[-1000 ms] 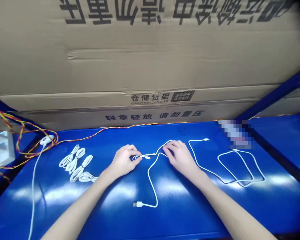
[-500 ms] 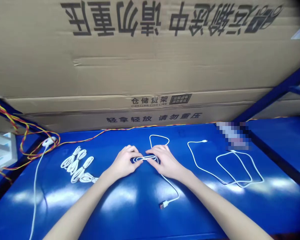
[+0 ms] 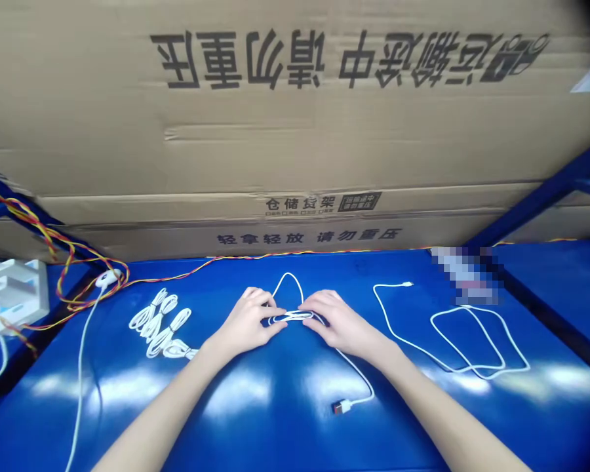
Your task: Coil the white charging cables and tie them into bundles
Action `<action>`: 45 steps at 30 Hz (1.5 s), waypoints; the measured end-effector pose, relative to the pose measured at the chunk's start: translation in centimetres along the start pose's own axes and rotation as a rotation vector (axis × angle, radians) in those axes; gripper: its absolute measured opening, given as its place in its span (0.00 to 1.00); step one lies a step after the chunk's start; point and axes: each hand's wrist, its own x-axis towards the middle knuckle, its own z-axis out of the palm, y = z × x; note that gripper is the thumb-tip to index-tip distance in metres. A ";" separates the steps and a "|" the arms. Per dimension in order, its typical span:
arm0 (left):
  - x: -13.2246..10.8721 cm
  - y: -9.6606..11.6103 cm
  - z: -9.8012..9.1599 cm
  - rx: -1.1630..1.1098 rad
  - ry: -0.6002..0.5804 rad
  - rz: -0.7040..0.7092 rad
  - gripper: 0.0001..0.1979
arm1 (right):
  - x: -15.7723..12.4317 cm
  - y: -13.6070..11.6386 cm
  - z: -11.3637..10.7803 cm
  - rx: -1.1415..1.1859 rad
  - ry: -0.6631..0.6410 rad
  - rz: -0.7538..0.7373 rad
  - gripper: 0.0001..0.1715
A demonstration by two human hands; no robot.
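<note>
Between my two hands is a white USB cable (image 3: 295, 316), gathered into narrow flat loops. My left hand (image 3: 250, 319) pinches the left end of the loops between thumb and fingers. At the other end, my right hand (image 3: 332, 319) is closed on the loops in the same way. One slack bend of the cable rises behind the hands. Its tail runs under my right hand toward the front and ends in a USB plug (image 3: 341, 407) with an orange-red inside, lying on the blue surface (image 3: 285, 432).
Several bundled white cables (image 3: 162, 328) lie at left. A loose white cable (image 3: 472, 372) spreads at right, near a blurred-out item (image 3: 467, 275). Red-yellow twisted wires (image 3: 73, 275) and a white cord (image 3: 81, 367) run at far left. A cardboard box (image 3: 324, 144) stands behind.
The slack bend behind my hands has shifted left and become narrower. The USB plug has moved slightly right. Both hands keep hold of the loops; the whole view has shifted a little.
</note>
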 end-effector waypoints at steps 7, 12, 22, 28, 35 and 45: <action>-0.1 0.4 0.1 -0.004 -0.048 -0.032 0.14 | 0.1 -1.1 0.0 -0.263 0.006 0.023 0.17; -0.1 -0.2 -0.2 -0.268 0.083 -0.164 0.17 | 0.5 -1.0 1.0 -0.218 -0.002 0.073 0.12; 2.0 -1.2 1.1 -0.314 0.211 -0.298 0.26 | 0.5 -2.0 1.5 -0.350 -0.069 -0.052 0.15; 3.0 -1.0 1.7 -0.228 0.091 -0.209 0.12 | 0.2 -2.0 1.7 -0.348 -0.031 -0.058 0.15; 4.4 0.0 -0.3 -0.170 0.065 -0.026 0.27 | 0.0 -1.6 1.9 -0.316 -0.019 -0.072 0.14; -1.8 2.1 0.4 -0.089 -0.125 0.019 0.12 | -0.5 -1.3 1.4 -0.292 -0.008 -0.055 0.15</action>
